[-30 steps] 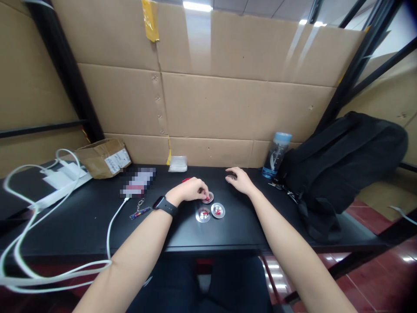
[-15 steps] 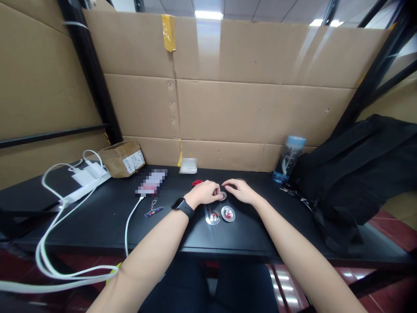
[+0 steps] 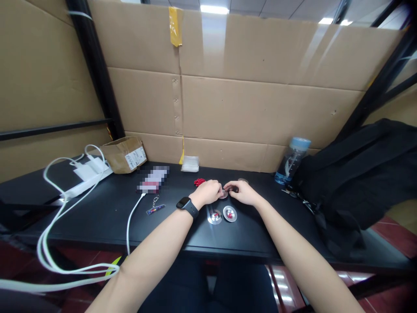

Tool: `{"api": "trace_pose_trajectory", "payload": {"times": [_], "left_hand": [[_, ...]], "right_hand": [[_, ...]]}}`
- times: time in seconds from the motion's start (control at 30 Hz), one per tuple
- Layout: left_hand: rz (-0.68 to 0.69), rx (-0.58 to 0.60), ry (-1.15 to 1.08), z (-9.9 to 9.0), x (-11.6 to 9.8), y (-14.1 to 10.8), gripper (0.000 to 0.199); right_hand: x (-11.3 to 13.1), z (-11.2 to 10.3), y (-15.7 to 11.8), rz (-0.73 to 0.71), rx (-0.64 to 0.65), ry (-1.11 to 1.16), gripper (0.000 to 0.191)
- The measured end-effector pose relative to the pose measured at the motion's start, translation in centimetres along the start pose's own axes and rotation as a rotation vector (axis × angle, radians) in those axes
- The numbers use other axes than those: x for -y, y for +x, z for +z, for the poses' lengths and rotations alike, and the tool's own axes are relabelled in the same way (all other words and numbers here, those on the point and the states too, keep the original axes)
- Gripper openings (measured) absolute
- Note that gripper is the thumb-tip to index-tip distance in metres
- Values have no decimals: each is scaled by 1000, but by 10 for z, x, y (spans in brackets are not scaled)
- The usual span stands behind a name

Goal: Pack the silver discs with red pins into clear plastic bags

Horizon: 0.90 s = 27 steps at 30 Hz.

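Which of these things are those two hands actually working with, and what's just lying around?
Seem part of the job:
small dish by the fingertips of the left hand and right hand
two nearer dishes with red bits
probably the red pile

Seem just lying about:
bottle
backpack
cardboard box
keyring
blurred-out phone

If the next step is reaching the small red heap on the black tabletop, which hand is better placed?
Probably the left hand: it lies close to the small red heap, while the right hand is farther, on the left hand's other side.
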<state>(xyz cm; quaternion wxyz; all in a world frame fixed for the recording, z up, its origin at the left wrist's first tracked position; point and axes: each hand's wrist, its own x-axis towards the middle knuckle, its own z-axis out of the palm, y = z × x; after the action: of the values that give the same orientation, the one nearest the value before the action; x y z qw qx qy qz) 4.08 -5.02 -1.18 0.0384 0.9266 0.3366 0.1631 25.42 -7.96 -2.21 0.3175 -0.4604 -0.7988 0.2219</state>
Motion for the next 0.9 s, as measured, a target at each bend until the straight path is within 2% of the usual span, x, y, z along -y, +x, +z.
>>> {"api": "trace_pose_trajectory", "payload": {"times": [0.13, 0.2, 0.37, 0.47, 0.6, 0.7, 0.83, 0.9], "left_hand": [[27, -12, -41, 4, 3, 2, 17], [24, -42, -73, 3, 4, 3, 18], [-17, -181, -155, -2, 1, 6, 18], [-15, -281, -245, -1, -4, 7, 14], [32, -260, -270, -4, -2, 7, 15], [21, -204, -246, -20, 18, 2, 20], [-252, -218, -134, -45, 59, -8, 28], [-375, -158, -62, -51, 74, -12, 33]], "right_hand": [[5, 0, -2, -48, 16, -7, 37], [8, 1, -3, -44, 7, 22, 43], [12, 7, 1, 19, -146, 236, 53], [14, 10, 2, 20, -195, 340, 62], [15, 6, 2, 11, -184, 270, 56], [7, -4, 2, 21, -226, 172, 50], [-16, -27, -1, 98, -405, -21, 44], [-30, -38, -5, 153, -448, -116, 45]]}}
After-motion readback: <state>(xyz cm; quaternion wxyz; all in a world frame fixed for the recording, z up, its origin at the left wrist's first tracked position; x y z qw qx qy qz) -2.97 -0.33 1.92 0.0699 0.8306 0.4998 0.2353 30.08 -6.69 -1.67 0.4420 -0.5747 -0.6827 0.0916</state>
